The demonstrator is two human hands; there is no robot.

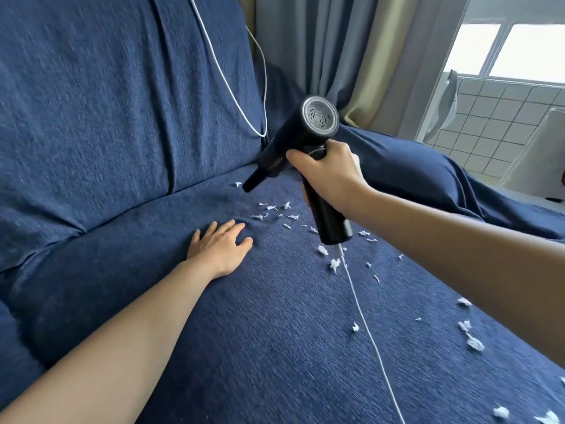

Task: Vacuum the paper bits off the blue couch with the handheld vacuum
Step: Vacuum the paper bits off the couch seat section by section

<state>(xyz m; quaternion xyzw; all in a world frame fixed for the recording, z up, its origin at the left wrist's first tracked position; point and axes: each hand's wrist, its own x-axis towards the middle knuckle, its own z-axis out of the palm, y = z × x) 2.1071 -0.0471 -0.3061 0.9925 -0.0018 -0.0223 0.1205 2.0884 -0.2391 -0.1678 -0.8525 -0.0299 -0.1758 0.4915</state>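
The right hand grips the black handheld vacuum where the handle meets the barrel, fingers and thumb curled round it; the barrel slants down to the left and its narrow nozzle hangs just above the seat of the blue couch, close to the crease below the backrest; a single paper bit lies just beside the nozzle tip. The vacuum's rear end shows a grey ring with a slotted vent; no brand, label or lettering can be read on the body. A white cord leaves the bottom of the handle and runs down across the seat toward the lower edge; the cord also loops down the backrest behind the vacuum.

The left hand lies flat on the seat, palm down, fingers straight and slightly spread, holding nothing; it rests just left of a cluster of paper bits. More white scraps are scattered to the right and lower right of the handle, near the right forearm. Grey and beige curtains hang behind the couch; a window and white tiled wall show at upper right.
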